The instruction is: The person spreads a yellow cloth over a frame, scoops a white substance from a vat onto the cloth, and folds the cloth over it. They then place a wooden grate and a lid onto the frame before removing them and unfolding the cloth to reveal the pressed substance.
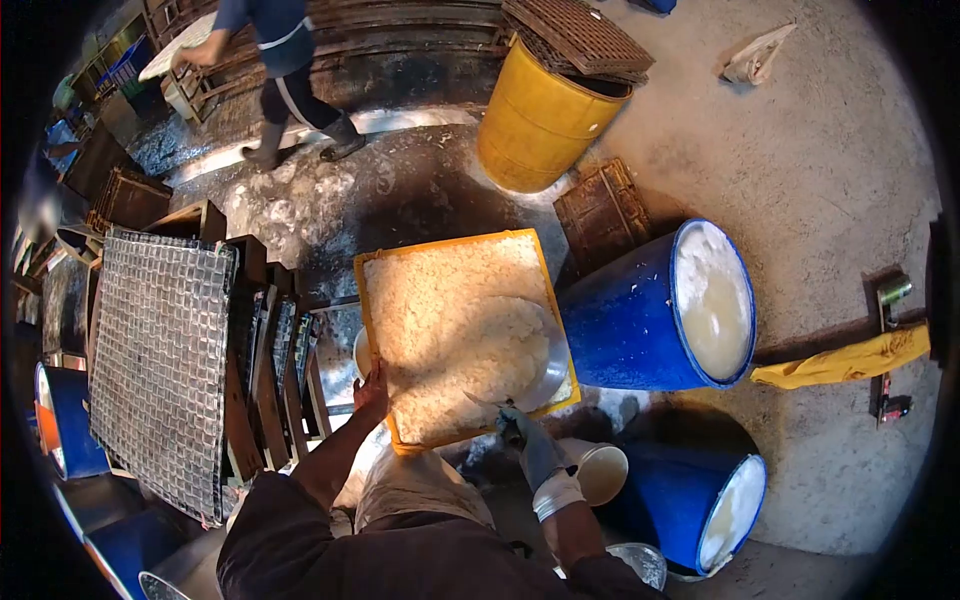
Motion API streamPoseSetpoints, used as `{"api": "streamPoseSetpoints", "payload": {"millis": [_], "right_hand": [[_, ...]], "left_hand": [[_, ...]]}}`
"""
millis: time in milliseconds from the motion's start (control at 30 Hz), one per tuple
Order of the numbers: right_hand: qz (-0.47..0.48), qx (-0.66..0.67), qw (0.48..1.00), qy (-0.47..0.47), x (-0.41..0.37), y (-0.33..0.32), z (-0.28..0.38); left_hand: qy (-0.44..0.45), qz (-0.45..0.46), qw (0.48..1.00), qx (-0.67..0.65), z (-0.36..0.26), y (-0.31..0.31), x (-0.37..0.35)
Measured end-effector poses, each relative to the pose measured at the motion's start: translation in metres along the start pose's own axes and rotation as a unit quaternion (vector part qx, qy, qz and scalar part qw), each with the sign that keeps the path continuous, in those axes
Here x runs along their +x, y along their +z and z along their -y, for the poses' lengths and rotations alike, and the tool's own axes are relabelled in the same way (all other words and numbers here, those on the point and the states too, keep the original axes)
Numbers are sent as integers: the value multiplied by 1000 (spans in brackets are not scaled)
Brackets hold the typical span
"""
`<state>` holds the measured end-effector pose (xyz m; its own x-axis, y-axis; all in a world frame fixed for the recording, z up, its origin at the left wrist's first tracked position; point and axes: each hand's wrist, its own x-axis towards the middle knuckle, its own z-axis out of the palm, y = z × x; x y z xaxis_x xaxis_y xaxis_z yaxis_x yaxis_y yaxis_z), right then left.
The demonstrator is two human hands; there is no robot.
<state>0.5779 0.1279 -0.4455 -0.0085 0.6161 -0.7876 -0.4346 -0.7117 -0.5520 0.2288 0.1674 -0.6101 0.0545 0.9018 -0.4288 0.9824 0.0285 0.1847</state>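
Observation:
In front of my body is a square tray [440, 330] with a yellow rim, heaped with pale, crumbly, moist-looking material. My bare left hand [371, 392] grips the tray's left edge, near its lower corner. A shallow metal bowl [553, 372] lies on the right part of the tray, with the same pale material in and around it. My right hand [522, 432], in a greyish glove with a white band at the wrist, is closed around a tool with a thin pointed blade [482, 401]. The blade points left over the tray's lower edge.
Blue barrels [640, 320] with whitish contents stand to the right, a white bucket [600, 472] near my right forearm. Woven-topped wooden frames [165, 370] are stacked at left. A yellow barrel [545, 120] stands ahead. Another person [285, 70] walks on the wet floor at upper left.

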Motion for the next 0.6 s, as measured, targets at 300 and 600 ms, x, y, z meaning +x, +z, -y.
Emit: {"api": "streamPoseSetpoints", "payload": {"millis": [300, 600], "right_hand": [[-73, 61, 995, -15, 40, -78, -10], [-361, -128, 893, -235, 44, -146, 21]], "left_hand": [[6, 53, 998, -28, 0, -16, -1], [46, -50, 996, -52, 8, 10, 10]]}}
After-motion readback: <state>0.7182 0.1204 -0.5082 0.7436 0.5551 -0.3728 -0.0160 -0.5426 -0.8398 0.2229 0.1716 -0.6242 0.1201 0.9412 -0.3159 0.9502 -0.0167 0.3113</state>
